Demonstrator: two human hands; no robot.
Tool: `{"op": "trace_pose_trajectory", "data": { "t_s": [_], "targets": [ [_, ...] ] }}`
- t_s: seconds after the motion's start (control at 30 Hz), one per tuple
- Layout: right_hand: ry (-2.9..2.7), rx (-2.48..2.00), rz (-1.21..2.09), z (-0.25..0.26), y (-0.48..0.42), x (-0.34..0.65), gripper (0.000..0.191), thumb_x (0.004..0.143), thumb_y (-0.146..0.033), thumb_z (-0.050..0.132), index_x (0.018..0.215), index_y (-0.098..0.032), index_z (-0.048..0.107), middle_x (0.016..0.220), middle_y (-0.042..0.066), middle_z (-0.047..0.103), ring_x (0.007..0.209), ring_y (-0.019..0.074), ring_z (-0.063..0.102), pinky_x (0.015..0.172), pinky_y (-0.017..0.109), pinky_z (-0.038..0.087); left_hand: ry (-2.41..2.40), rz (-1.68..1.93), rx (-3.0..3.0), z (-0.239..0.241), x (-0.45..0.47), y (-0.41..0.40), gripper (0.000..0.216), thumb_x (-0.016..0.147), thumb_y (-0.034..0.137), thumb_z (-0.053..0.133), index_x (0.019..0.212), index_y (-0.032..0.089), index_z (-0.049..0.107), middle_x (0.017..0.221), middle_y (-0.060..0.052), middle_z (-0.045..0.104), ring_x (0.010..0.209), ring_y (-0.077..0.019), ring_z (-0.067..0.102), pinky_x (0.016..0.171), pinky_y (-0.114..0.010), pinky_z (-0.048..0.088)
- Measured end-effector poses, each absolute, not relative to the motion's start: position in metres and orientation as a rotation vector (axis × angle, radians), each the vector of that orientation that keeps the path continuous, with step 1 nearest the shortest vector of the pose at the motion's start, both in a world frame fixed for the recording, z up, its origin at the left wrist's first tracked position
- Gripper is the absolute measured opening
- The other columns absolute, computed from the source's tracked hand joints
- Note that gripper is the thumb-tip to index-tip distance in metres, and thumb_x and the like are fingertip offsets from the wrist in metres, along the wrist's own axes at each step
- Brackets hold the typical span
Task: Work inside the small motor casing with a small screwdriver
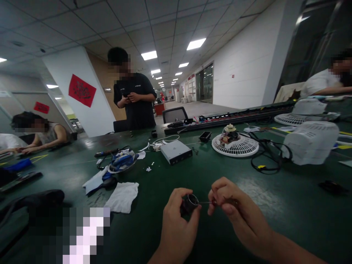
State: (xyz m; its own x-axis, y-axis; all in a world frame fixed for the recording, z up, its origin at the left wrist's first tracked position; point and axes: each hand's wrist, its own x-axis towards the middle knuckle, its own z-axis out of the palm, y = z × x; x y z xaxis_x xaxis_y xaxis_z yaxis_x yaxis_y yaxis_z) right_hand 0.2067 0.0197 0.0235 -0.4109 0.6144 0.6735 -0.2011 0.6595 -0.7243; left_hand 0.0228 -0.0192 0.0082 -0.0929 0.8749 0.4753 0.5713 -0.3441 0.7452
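Observation:
My left hand [178, 220] is closed around a small dark cylindrical part [190, 202], gripped between thumb and fingers. Its round end with a paler rim faces up and to the right. Opposite it, my right hand [233, 209] pinches a thin screwdriver [205, 202]. The slim shaft points left, and its tip meets or lies just in front of the part's rim; I cannot tell which. Fingers hide most of the handle, which shows a little red. Both hands are above the dark green table [154, 190].
A grey optical drive [176, 150] lies ahead, with a white fan grille [235, 146] carrying a motor to its right. Farther right are a white housing [310, 143] and black cable [271, 170]. A white cloth [123, 197] lies left. A person [134, 99] stands across the table.

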Motion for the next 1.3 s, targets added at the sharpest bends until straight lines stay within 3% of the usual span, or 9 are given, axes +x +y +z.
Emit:
{"op": "trace_pose_trajectory", "data": {
  "t_s": [0.17,0.37,0.8,1.3],
  "targets": [
    [-1.697,-0.308,0.996,0.0266,0.0164,0.2034,0.025,0.109,-0.041,0.041,0.100,-0.025,0.058,0.098,0.003,0.050,0.082,0.0188,0.062,0.072,0.036,0.058,1.513,1.340,1.897,0.0116,0.0238,-0.0224,0.025,0.090,0.017,0.060,0.115,0.021,0.060,0.095,-0.005,0.071,0.079,-0.0209,0.069,0.069,-0.033,0.055],
    [-1.557,-0.378,1.060,0.0273,0.0191,0.1994,0.026,0.109,-0.038,0.041,0.096,-0.025,0.059,0.094,0.001,0.051,0.070,0.0146,0.061,0.059,0.029,0.057,1.377,1.377,2.005,0.0153,0.0255,-0.0227,0.031,0.085,0.006,0.058,0.111,0.022,0.064,0.106,-0.006,0.069,0.093,-0.0215,0.068,0.079,-0.033,0.055],
    [-1.554,-0.385,0.974,0.0270,0.0237,0.2024,0.026,0.110,-0.037,0.041,0.096,-0.025,0.059,0.092,0.001,0.052,0.069,0.0142,0.064,0.062,0.029,0.059,1.348,1.306,2.035,0.0109,0.0257,-0.0237,0.040,0.089,0.008,0.057,0.127,0.022,0.061,0.120,-0.008,0.064,0.107,-0.0237,0.064,0.091,-0.040,0.053],
    [-1.533,-0.346,0.896,0.0250,0.0181,0.1991,0.027,0.110,-0.036,0.038,0.096,-0.024,0.057,0.090,0.002,0.052,0.068,0.0145,0.062,0.059,0.028,0.057,1.341,1.441,2.055,0.0077,0.0238,-0.0198,0.040,0.088,0.008,0.060,0.123,0.026,0.060,0.117,-0.005,0.065,0.105,-0.0206,0.065,0.090,-0.035,0.055]
  ]
}}
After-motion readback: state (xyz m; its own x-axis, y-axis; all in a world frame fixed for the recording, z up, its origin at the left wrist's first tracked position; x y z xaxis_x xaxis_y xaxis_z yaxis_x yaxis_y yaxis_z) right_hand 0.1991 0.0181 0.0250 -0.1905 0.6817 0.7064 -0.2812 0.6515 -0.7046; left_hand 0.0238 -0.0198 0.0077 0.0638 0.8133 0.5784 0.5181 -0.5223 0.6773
